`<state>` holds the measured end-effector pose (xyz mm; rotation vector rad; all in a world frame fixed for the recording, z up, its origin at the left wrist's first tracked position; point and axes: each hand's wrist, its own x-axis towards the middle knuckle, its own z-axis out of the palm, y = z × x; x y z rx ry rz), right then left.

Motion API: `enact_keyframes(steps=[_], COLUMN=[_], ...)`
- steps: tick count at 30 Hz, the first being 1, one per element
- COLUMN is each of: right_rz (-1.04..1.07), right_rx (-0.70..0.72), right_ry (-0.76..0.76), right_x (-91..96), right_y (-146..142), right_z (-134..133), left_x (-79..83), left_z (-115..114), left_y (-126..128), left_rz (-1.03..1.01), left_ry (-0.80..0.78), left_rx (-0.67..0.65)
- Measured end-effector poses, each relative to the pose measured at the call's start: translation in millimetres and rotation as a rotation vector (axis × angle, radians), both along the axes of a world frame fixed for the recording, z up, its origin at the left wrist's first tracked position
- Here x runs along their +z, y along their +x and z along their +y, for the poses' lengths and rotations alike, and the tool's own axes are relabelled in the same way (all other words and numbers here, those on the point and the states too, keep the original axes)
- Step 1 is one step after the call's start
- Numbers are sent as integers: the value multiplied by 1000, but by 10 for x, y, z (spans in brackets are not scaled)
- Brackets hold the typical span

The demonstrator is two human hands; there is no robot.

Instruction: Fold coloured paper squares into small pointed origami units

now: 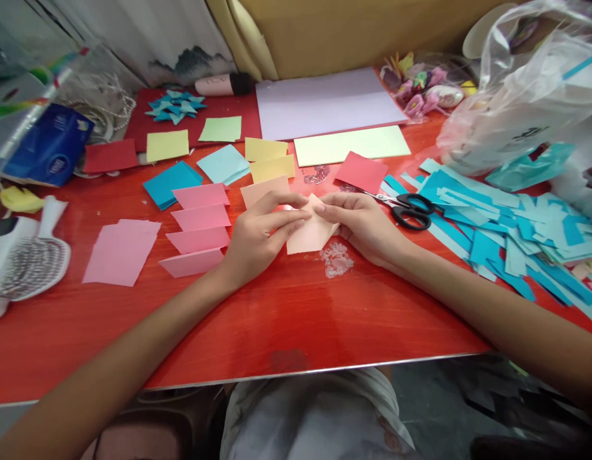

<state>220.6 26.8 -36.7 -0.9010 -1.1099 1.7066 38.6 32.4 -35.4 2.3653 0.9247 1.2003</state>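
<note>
A cream piece of paper (308, 235), partly folded, is held between my two hands just above the red table. My left hand (264, 227) pinches its upper left side. On the right, the fingers of my right hand (356, 220) close on the upper right edge, with the thumb on top. Beside my left hand stand several folded pink papers (200, 220) in a column. Behind it are a folded peach paper (264, 190) and folded yellow papers (271, 167). Black-handled scissors (410, 211) lie beyond my right hand, their blades by a red paper square (360, 171).
Blue paper strips (497, 223) spread over the right side, below a plastic bag (525, 108). Flat pink sheets (122, 251), blue squares (172, 184) and a hairbrush (37, 262) lie left. A lavender sheet (329, 102) is at the back. The table's front edge (319, 372) runs before my lap.
</note>
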Motion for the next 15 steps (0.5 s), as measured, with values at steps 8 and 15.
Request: enact_keyframes(steps=[8, 15], right_rz=[-31, -213], right_rx=[-16, -66], right_ry=[24, 134], right_x=[-14, -7], right_y=[-1, -7], right_z=[-5, -10], left_x=[5, 47], left_z=[2, -8], left_y=[-1, 8], left_rz=[10, -43], left_ry=[-42, -176], left_rx=[-17, 16])
